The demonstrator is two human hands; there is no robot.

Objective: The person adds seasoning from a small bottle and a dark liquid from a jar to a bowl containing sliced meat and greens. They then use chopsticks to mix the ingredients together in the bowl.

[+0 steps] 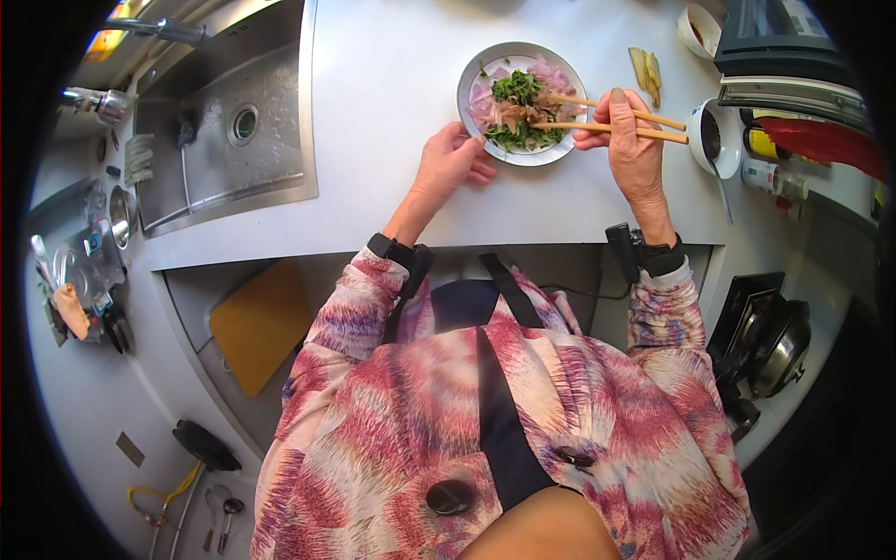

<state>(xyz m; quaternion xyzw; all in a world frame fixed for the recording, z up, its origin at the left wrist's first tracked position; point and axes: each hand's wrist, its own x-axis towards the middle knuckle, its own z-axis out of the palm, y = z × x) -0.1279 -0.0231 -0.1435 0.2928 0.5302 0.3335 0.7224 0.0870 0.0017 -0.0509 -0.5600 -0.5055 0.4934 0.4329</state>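
A round plate with a grey rim (470,66) lies on the white countertop, bearing chopped green herbs (516,87), thin pinkish slices (483,105) and brownish shreds (514,114). With its thumb near the rim, my left hand (451,157) rests at the plate's lower left edge. My right hand (626,140) holds a pair of wooden chopsticks (595,127), whose tips are in the food. Beyond that hand stands a white bowl (731,140) with dark contents and a spoon (722,192) leaning out of it.
At left is a stainless steel sink (231,161) with a faucet (161,29). Yellowish strips (645,70) lie right of the plate, near a small bowl (689,31) holding dark liquid. Jars (763,175) and a dark appliance (777,42) stand at the right.
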